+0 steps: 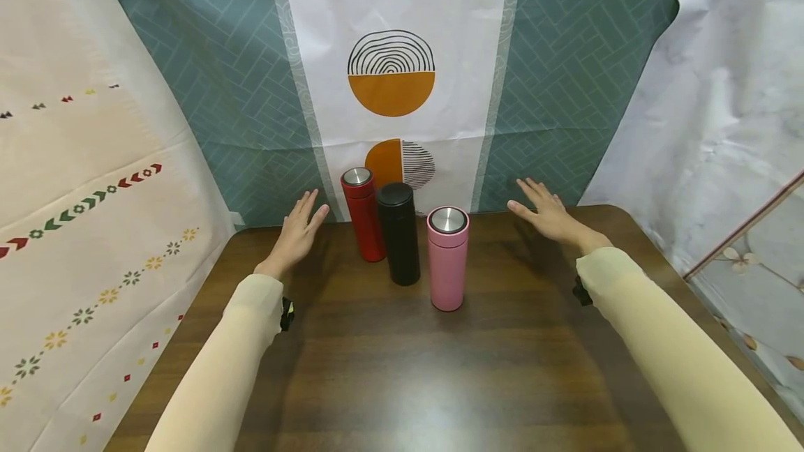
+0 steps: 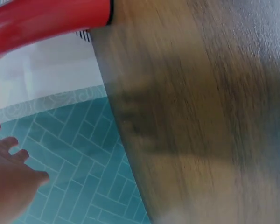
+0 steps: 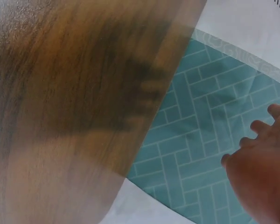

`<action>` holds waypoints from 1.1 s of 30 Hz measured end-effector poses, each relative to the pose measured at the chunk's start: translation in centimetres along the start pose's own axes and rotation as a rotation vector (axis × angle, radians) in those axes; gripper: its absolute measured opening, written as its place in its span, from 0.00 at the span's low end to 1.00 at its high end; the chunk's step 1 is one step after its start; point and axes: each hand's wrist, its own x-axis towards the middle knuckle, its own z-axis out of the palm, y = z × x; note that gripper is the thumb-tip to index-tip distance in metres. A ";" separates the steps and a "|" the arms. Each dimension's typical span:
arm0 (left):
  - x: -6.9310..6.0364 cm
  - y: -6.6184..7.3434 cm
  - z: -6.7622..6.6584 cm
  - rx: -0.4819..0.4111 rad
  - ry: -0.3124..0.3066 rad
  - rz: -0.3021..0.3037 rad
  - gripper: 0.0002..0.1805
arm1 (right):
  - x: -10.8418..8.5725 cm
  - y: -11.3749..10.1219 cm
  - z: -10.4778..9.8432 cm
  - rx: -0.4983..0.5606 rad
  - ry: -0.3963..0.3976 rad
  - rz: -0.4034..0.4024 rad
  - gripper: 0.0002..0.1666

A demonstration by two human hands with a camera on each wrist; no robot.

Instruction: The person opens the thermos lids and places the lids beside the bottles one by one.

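Only the head view gives you all 3 flasks together, upright on the bench (image 1: 396, 368): the red flask (image 1: 366, 225) farthest back, the black flask (image 1: 400, 243) to its right and nearer you, the pink flask (image 1: 447, 267) nearest you on the right. There red and black overlap, so you cannot tell if those 2 touch; a gap separates black from pink. Both your hands are wide, fingers spread: your left hand (image 1: 297, 232) is near the red flask but apart from it, your right hand (image 1: 548, 216) well right of the pink one. Your left wrist view adds the dark base rim of the red flask; your right wrist view shows the bench's back edge running against the teal cloth (image 3: 191, 126). You have room between pink and your right hand, and a broad stretch toward you; the back right corner is rounded.
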 end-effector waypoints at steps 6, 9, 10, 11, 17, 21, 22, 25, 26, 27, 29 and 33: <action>0.2 0.2 -0.2 -0.176 0.025 -0.002 0.39 | -0.4 -0.1 -0.5 0.088 -0.019 -0.002 0.47; 0.2 0.3 -0.5 -0.238 0.030 -0.007 0.39 | -0.9 -0.9 -0.8 0.138 -0.033 0.000 0.46; 0.2 0.4 -0.7 -0.253 0.030 -0.010 0.39 | -1.0 -1.0 -0.9 0.150 -0.034 0.000 0.46; 0.1 0.5 -0.8 -0.264 0.032 -0.012 0.38 | -1.1 -1.2 -0.9 0.159 -0.035 -0.001 0.46; -0.9 2.8 -1.9 -0.341 0.035 0.004 0.34 | -1.3 -1.3 -0.8 0.185 -0.032 -0.014 0.45; -2.0 4.8 -2.7 -0.365 0.014 0.010 0.32 | -1.6 -1.6 -0.9 0.196 -0.033 -0.020 0.44; -2.2 5.1 -2.8 -0.368 0.009 0.014 0.32 | -1.7 -1.8 -1.0 0.197 -0.035 -0.025 0.44; -2.6 5.3 -2.9 -0.381 0.003 0.020 0.32 | -1.9 -2.1 -1.0 0.195 -0.044 -0.043 0.44; -2.7 5.4 -2.9 -0.387 0.001 0.020 0.32 | -2.0 -2.2 -1.0 0.195 -0.047 -0.049 0.43; -2.8 5.4 -2.9 -0.393 -0.002 0.022 0.32 | -2.0 -2.3 -0.9 0.196 -0.046 -0.054 0.43; -3.0 5.4 -2.9 -0.404 -0.008 0.028 0.32 | -2.1 -2.4 -0.9 0.199 -0.043 -0.063 0.43; -3.5 5.7 -2.9 -0.430 -0.021 0.037 0.32 | -2.3 -2.5 -0.6 0.208 -0.039 -0.072 0.42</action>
